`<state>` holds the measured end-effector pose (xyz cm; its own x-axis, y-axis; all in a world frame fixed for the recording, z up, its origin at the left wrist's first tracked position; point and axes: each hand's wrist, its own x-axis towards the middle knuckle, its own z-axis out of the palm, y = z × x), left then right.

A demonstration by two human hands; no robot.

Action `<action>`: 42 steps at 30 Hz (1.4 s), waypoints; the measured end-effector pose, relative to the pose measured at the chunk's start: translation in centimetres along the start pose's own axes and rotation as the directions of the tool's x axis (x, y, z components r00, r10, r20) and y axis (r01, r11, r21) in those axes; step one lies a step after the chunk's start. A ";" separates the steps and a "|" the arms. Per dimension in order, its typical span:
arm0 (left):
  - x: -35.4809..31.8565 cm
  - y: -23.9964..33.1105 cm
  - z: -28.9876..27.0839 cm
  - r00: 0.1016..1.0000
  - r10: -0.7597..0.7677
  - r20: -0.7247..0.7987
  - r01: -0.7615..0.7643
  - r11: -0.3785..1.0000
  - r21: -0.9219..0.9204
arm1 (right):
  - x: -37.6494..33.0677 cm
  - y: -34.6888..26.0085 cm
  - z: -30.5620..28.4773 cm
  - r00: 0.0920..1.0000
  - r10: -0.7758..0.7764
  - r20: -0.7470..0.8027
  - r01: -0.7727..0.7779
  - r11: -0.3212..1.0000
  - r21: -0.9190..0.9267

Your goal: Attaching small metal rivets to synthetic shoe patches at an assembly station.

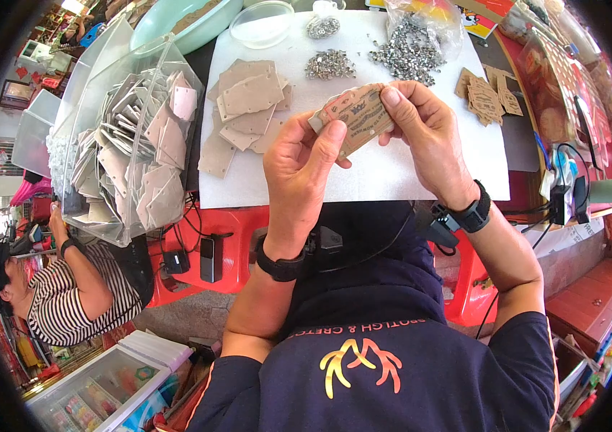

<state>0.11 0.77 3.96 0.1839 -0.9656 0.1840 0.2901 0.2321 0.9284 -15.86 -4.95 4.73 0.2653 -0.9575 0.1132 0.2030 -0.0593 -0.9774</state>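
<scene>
Over the white board (219, 191), a printed tan cardboard piece (367, 124) is held up between my two hands. My left hand (297, 165) pinches its left end with the thumb on top. My right hand (432, 137) grips the right end, thumb pressed on the printed face. Beyond my left hand lies a loose pile of plain grey-brown card pieces (252, 93) with small holes. Two heaps of small shiny metal pieces, a smaller one (330, 65) and a larger one (408, 57), lie behind the held card. Printed tan cards (484, 101) are stacked beyond my right hand.
A clear plastic bin (129, 234) full of plain cards stands at the left. At the back are a pale green basin (176, 39), a round clear container (262, 25) and a plastic bag (439, 21). Cables (572, 180) hang at right. A person in stripes (79, 295) is at left.
</scene>
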 end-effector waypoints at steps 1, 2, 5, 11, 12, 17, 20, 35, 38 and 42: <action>0.0 0.1 0.0 1.000 0.001 0.000 -0.001 1.000 0.000 | -0.2 0.1 0.0 1.000 0.008 0.001 -0.008 1.000 -0.007; 0.0 0.2 0.0 1.000 -0.005 0.005 0.005 1.000 0.015 | -0.3 0.2 -0.1 1.000 0.007 0.002 -0.007 1.000 -0.007; 0.2 0.5 -0.2 1.000 -0.005 0.022 0.003 0.998 0.061 | -0.8 0.2 -0.6 0.999 0.039 0.028 -0.038 0.999 -0.010; 0.4 1.1 -0.2 0.997 -0.023 0.080 0.015 0.994 0.106 | -1.2 -0.8 -1.2 0.995 0.073 0.070 -0.068 0.996 -0.062; 0.4 1.2 -0.2 0.996 -0.027 0.090 0.018 0.995 0.100 | -1.2 -0.8 -1.5 0.993 0.076 0.091 -0.068 0.994 -0.085; 0.4 1.3 0.2 0.995 -0.018 0.096 0.011 0.997 0.079 | -1.6 -0.9 -1.4 0.993 0.086 0.086 -0.079 0.993 -0.087; 0.3 1.5 0.5 0.997 -0.007 0.078 -0.002 0.994 0.110 | -1.9 -0.6 -1.2 0.994 0.091 0.068 -0.088 0.995 -0.043; -0.2 0.4 1.6 0.994 0.024 0.111 -0.027 0.999 0.022 | -2.6 0.5 0.9 0.998 0.013 -0.067 -0.010 0.999 0.038; 0.0 0.5 1.5 0.994 0.024 0.103 -0.028 0.999 0.036 | -2.6 -0.1 1.2 0.994 -0.046 -0.094 0.048 0.999 0.016; -0.1 0.6 1.7 0.997 0.018 0.079 -0.019 1.000 0.012 | -2.7 0.3 0.9 0.994 -0.069 -0.080 0.068 0.998 -0.006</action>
<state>-1.34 0.80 5.09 0.1144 -0.9674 0.2260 0.2756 0.2494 0.9284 -15.65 -2.12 4.32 0.1744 -0.9707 0.1654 0.2150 -0.1264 -0.9684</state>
